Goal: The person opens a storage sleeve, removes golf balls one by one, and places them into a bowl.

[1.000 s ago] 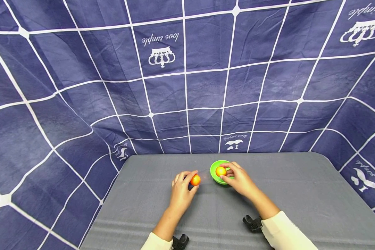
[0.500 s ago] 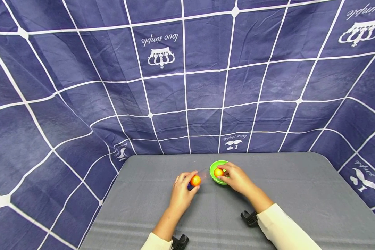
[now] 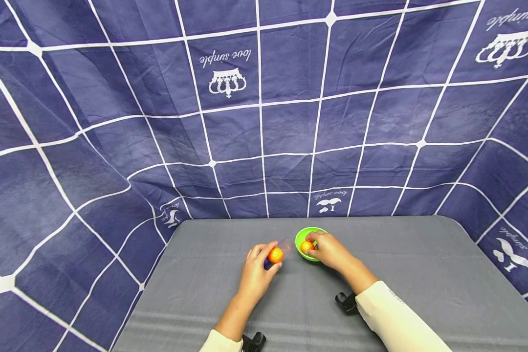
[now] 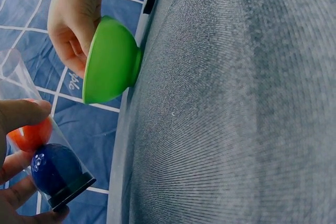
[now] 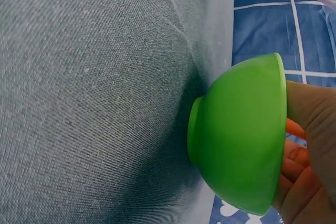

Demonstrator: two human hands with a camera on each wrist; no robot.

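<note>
My left hand (image 3: 253, 276) grips a clear tube (image 4: 21, 74), tilted in the left wrist view. Inside it, an orange ball (image 4: 32, 132) sits against a dark blue ball (image 4: 55, 167), which lies by the tube's black end (image 4: 72, 191). To the right, a green bowl (image 3: 301, 236) stands upright on the grey table. My right hand (image 3: 332, 252) reaches over its rim, pinching another orange ball (image 3: 307, 246) low within the bowl. From the right wrist, the bowl's green wall (image 5: 239, 135) hides the fingertips and most of that ball.
A grey cloth-covered table (image 3: 378, 283) spreads out around the hands. Behind it and along both sides hangs a blue curtain (image 3: 290, 127) with white grid lines. A black strap piece (image 3: 346, 303) sits at the right wrist and a similar black piece (image 3: 253, 342) at the left.
My right hand has moved left and lower with the orange ball, deeper into the bowl. My left hand has barely shifted; more of the blue ball shows beside its thumb.
</note>
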